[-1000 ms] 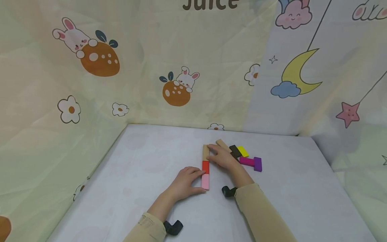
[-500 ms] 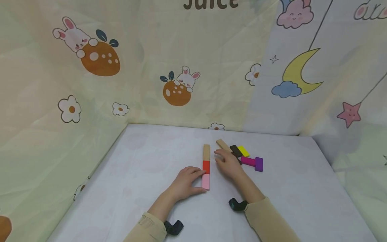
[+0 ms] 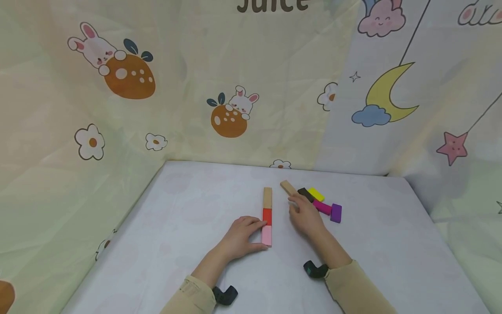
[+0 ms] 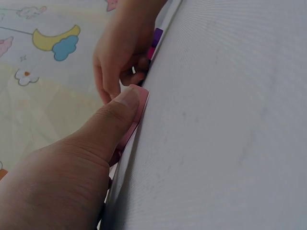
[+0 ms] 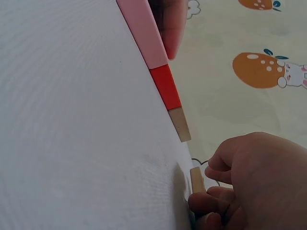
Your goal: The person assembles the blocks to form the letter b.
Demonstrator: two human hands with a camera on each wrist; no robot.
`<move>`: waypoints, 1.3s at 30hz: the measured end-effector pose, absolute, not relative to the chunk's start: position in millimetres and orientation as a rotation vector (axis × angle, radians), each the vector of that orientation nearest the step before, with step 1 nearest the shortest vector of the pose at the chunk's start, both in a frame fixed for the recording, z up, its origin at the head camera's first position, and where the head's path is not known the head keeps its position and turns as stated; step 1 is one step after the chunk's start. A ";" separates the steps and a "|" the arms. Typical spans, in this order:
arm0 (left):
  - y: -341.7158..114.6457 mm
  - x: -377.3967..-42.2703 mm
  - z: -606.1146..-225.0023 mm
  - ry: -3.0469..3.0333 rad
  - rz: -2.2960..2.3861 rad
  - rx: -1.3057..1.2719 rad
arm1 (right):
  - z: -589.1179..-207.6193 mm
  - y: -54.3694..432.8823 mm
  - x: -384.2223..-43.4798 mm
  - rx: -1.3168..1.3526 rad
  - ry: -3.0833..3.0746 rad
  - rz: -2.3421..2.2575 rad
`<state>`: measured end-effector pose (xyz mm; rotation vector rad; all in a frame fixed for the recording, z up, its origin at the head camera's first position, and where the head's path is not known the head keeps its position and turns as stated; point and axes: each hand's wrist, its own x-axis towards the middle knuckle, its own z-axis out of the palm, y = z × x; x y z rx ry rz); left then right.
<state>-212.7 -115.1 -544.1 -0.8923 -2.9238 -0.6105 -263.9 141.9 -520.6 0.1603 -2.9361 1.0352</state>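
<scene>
Three blocks lie end to end on the table: a natural wood block (image 3: 267, 198), a red block (image 3: 267, 216) and a pink block (image 3: 266, 236). My left hand (image 3: 240, 237) holds the pink block, its thumb at the near end and a fingertip by the red joint. In the left wrist view, the thumb presses the pink block (image 4: 140, 96). My right hand (image 3: 307, 216) hovers over a loose cluster, bent fingers beside a second wood block (image 3: 288, 187) and a dark block (image 3: 306, 194). Thumb and fingers stand apart in the right wrist view, near that wood block (image 5: 197, 180).
Beyond the right hand lie a yellow block (image 3: 316, 194), a magenta block (image 3: 322, 207) and a purple block (image 3: 336, 213). The white table (image 3: 188, 196) meets a printed cloth backdrop (image 3: 274, 131) at its back edge. Black wrist devices (image 3: 225, 295) sit by both sleeves.
My right hand has left the wood block at the row's far end and moved right to the loose cluster, now covering part of it. The left hand has stayed on the pink block.
</scene>
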 end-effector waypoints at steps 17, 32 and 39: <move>-116.8 -211.4 -543.6 -2.892 -0.613 -0.911 | -519.7 139.7 -262.1 0.210 -2.991 0.941; -114.6 -211.0 -542.6 -2.945 -0.616 -0.884 | -521.5 143.5 -266.0 0.291 -3.011 0.956; -115.8 -211.7 -544.0 -2.904 -0.612 -0.905 | -522.3 146.9 -266.5 0.325 -2.983 0.988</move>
